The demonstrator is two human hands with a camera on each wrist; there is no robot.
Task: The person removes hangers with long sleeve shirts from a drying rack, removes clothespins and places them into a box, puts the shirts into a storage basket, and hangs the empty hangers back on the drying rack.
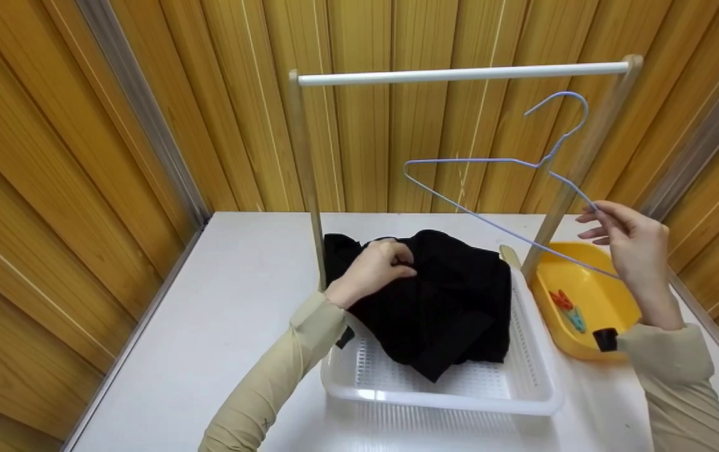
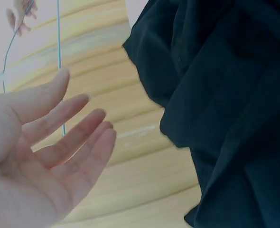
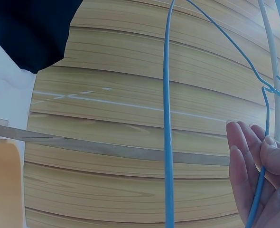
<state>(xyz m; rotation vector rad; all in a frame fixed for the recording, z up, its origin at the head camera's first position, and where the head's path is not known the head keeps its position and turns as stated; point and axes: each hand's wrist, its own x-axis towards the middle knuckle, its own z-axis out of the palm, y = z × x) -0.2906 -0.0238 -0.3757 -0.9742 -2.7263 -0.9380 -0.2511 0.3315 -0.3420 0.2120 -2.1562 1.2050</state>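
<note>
My right hand (image 1: 640,254) pinches a thin blue wire hanger (image 1: 472,160) by one sloping shoulder, between thumb and fingers. The hanger is held up at a tilt, its hook at the top below the height of the rack's bar. My left hand (image 1: 375,270) hovers over a black cloth garment (image 1: 459,295), fingers loosely bent. The left wrist view shows that hand (image 2: 54,156) with its fingers relaxed and nothing in them, apart from the dark cloth (image 2: 225,118). The garment lies bunched in a white plastic basket (image 1: 441,402); its kind is hard to tell.
A rack with a white bar (image 1: 459,75) and wooden posts stands around the basket's far part. Beside it at the right, a yellow tub (image 1: 610,301) holds a red clothespin (image 1: 561,300) and a green clothespin (image 1: 575,319). Wood-panelled walls (image 1: 359,125) enclose the white table (image 1: 227,301).
</note>
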